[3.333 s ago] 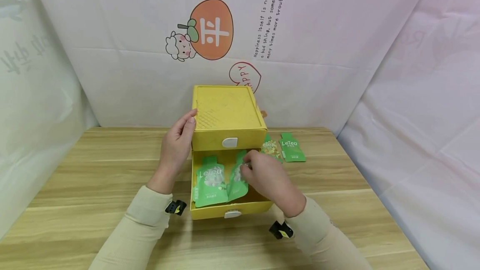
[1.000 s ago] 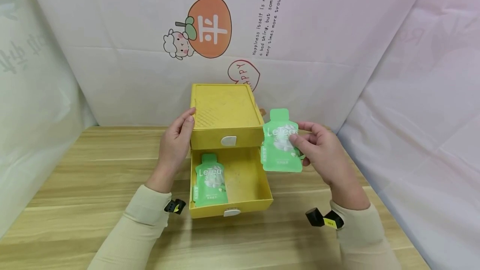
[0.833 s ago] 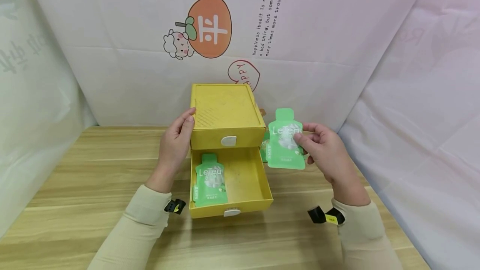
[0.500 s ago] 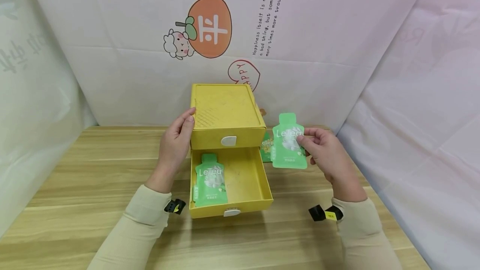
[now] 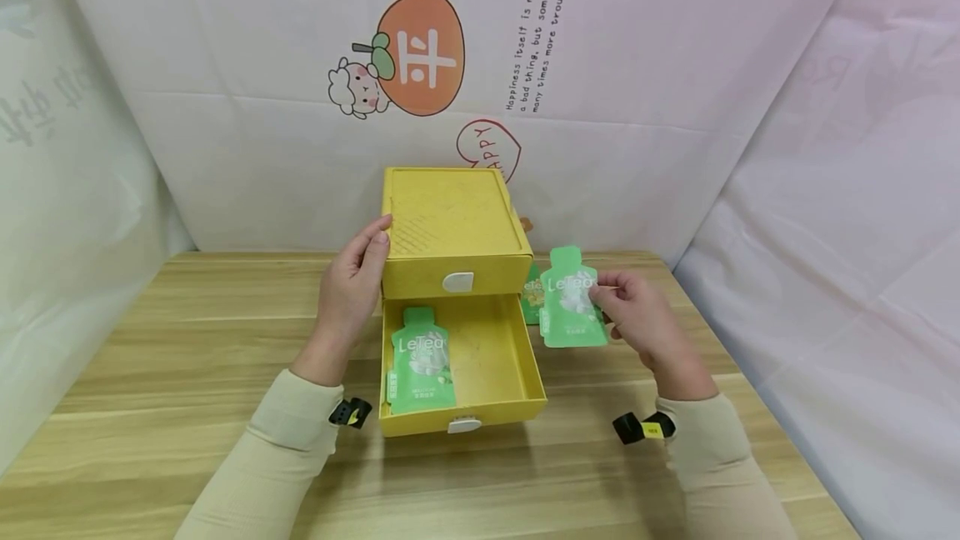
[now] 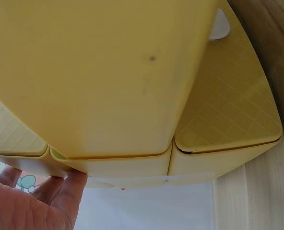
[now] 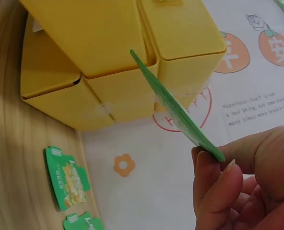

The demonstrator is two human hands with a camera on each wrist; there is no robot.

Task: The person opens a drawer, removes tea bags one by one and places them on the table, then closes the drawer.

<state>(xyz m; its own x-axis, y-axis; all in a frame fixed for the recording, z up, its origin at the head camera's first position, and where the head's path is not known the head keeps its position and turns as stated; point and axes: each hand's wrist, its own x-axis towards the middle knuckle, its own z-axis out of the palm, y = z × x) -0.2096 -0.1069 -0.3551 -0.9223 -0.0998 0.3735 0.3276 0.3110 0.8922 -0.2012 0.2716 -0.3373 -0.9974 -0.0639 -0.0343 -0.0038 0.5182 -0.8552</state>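
Observation:
In the head view a yellow drawer box [image 5: 457,215] stands mid-table with one drawer [image 5: 498,357] pulled out. A green LeTea sachet [image 5: 422,365] lies at that drawer's left. My left hand [image 5: 348,298] rests against the box's left side, fingertips at its upper edge. To the right of the box, my right hand [image 5: 637,319] pinches another green LeTea sachet [image 5: 572,307] by its right edge between thumb and fingers. The right wrist view shows this held sachet [image 7: 175,108] edge-on, raised off the table.
Behind the held sachet, a green sachet with yellow flowers [image 5: 532,298] lies on the wooden table [image 5: 225,340]. The right wrist view shows it beside part of another green sachet [image 7: 83,222]. A printed white cloth [image 5: 600,148] hangs behind the box.
My right hand has lifted one sachet out of the drawer and carried it right of the box. Over the last half second it has come down slightly. My left hand has stayed put.

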